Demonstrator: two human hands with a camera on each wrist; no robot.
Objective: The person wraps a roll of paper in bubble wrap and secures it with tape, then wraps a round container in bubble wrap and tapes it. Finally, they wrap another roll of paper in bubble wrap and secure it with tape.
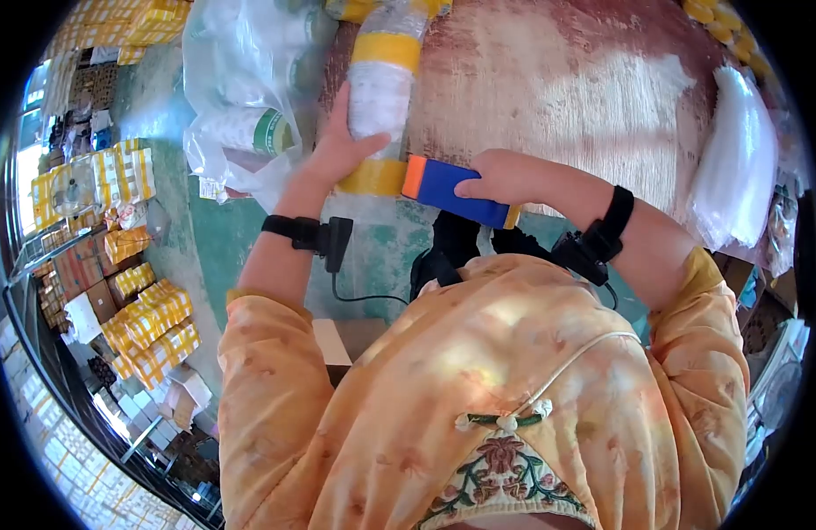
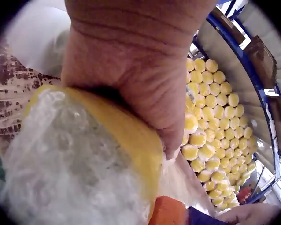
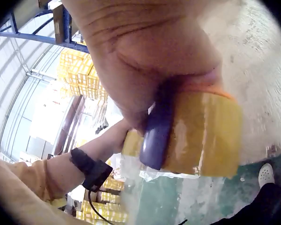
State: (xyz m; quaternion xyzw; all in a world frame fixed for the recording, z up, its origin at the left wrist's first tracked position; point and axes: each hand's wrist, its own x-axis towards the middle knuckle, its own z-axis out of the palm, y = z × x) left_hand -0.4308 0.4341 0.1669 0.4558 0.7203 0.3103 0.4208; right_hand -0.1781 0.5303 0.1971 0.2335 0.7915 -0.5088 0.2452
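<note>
On a worn tabletop lies a cylindrical package, cloudy with bubble wrap and banded with yellow tape. My left hand holds its near left side, the thumb laid over the top. In the left wrist view the package's wrapped end fills the lower left. My right hand grips a blue tape dispenser with an orange front, which sits right at the package's yellow-taped near end. A wide roll of yellow tape shows on the dispenser in the right wrist view. The right fingertips are mostly hidden there.
A clear plastic bag holding white containers with green labels stands left of the package. White wrapping sheets are piled at the right. A large stack of yellow-ended rolls rises beyond the table, and yellow-taped boxes stand at the left.
</note>
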